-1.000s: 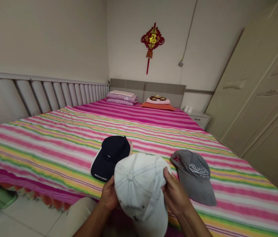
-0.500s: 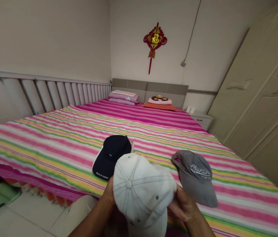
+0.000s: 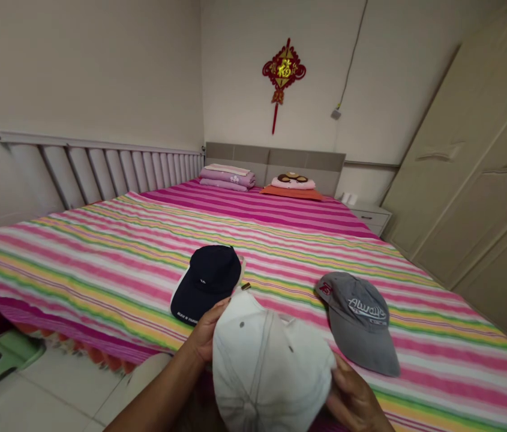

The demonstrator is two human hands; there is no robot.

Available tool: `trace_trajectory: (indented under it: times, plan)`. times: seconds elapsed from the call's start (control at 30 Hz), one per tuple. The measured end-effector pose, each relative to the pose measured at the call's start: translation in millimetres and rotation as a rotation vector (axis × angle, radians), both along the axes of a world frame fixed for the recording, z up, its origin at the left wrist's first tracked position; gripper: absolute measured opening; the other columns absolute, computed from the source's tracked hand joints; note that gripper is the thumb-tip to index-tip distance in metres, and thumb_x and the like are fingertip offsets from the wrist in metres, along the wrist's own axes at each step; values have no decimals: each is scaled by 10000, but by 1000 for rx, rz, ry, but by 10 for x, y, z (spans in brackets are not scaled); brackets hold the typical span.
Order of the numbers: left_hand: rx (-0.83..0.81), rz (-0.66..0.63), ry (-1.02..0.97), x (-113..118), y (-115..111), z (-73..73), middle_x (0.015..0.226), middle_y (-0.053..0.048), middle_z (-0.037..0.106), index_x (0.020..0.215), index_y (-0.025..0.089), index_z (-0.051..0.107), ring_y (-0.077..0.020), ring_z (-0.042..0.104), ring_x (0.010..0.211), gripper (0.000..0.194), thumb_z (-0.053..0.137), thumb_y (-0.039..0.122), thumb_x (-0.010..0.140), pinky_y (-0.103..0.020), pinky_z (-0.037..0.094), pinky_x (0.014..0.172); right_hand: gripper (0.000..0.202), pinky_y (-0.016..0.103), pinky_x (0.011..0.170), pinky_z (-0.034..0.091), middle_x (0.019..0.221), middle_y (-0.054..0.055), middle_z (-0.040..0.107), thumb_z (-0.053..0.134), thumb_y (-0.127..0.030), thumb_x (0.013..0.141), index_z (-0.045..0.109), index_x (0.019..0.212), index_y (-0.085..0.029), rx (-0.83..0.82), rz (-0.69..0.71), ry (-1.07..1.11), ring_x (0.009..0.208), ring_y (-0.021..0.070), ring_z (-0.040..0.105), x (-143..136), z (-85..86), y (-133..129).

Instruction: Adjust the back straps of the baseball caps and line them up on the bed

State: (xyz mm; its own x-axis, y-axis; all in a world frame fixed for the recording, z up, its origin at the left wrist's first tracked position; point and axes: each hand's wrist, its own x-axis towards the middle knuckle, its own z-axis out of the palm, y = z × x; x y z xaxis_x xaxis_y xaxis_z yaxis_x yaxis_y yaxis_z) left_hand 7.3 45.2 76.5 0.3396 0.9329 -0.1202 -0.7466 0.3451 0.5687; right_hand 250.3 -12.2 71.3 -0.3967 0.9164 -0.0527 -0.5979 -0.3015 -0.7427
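A white cap (image 3: 271,360) is held between both hands above the near edge of the bed, its crown button low and its brim out of sight. My left hand (image 3: 210,330) grips its left edge, and my right hand (image 3: 352,393) grips the right edge. Behind my left hand, a navy cap (image 3: 215,267) with a white-edged brim lies on the striped sheet (image 3: 136,258). A grey cap (image 3: 361,318) with "Always" lettering rests to the right, its brim facing the near side.
Folded purple bedding (image 3: 227,178) and a pink pillow (image 3: 293,183) lie by the headboard (image 3: 307,165). A metal railing (image 3: 100,171) runs along the left. A green stool (image 3: 14,357) stands on the floor at lower left; a wardrobe (image 3: 469,180) is at right.
The white cap has been tilted, so its button has moved down toward me and its back strap edge now shows at the top. My left hand has risen along its side.
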Motion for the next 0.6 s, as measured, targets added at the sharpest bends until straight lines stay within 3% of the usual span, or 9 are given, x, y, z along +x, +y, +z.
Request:
trace_trajectory:
  times: [0.13, 0.2, 0.3, 0.37, 0.47, 0.6]
  plan:
    - [96, -98, 84, 76, 13, 159, 623, -30, 654, 716, 105, 663, -125, 577, 545, 181, 710, 175, 556, -235, 433, 576, 310, 403, 725, 464, 748, 102, 696, 702, -291, 602, 673, 889, -176, -6, 26, -62, 689, 266, 648, 16, 72, -105]
    - [149, -168, 131, 112, -1, 255, 610, -47, 649, 728, 87, 665, -117, 564, 515, 232, 722, 243, 566, -221, 424, 536, 417, 397, 693, 467, 756, 102, 689, 717, -299, 568, 651, 959, -169, 17, 79, -63, 674, 268, 641, 3, 139, -165]
    - [216, -276, 206, 151, -35, 422, 552, -40, 623, 696, 73, 660, -89, 534, 450, 241, 740, 238, 541, -187, 398, 468, 521, 389, 699, 453, 812, 98, 673, 697, -434, 568, 623, 1023, -191, 68, 106, -33, 694, 255, 615, 5, 244, -219]
    - [246, -319, 247, 172, -64, 552, 555, -41, 624, 686, 72, 657, -91, 544, 452, 236, 749, 210, 517, -182, 404, 461, 426, 330, 672, 442, 766, 77, 656, 672, -471, 602, 652, 927, -196, 129, 81, -50, 660, 208, 586, 27, 323, -223]
    - [277, -346, 334, 203, -106, 749, 582, -53, 638, 732, 74, 665, -102, 558, 461, 283, 755, 211, 501, -186, 416, 453, 242, 254, 587, 398, 680, 56, 623, 690, -396, 626, 652, 720, -176, 234, 77, -122, 614, 158, 539, 68, 476, -207]
    - [307, -325, 467, 238, -139, 904, 564, -37, 628, 727, 92, 664, -89, 539, 436, 274, 756, 240, 515, -176, 399, 422, 214, 256, 525, 369, 553, 31, 571, 642, -394, 688, 612, 702, -182, 281, 11, -139, 528, 143, 501, 61, 724, -195]
